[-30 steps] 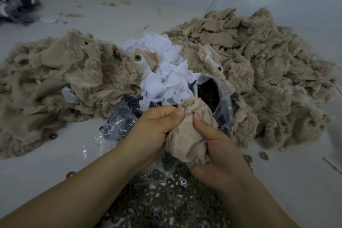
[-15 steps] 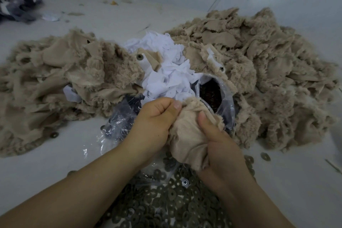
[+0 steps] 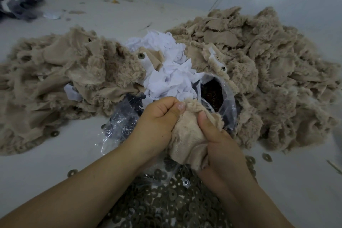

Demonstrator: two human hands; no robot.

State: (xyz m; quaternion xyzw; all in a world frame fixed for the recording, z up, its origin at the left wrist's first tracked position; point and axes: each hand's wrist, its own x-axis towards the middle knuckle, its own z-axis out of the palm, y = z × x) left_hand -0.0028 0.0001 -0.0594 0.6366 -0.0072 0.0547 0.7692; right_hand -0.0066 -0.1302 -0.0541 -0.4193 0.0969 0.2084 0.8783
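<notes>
Both my left hand [image 3: 157, 124] and right hand [image 3: 222, 148] clutch the beige plush piece [image 3: 187, 135] just above the washers [image 3: 172, 196]; light, limp and fuzzy, it should hold best bunched near its edge, I judge

Beige plush fabric piece [image 3: 187, 135], crumpled, backing outward, held above washers

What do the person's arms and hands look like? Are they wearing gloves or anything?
No gloves. The left hand and right hand are bare, with no rings showing. The left forearm and right forearm are bare too: no sleeves, watch or bracelet in view. The left thumbnail is short and looks unpainted.
</notes>
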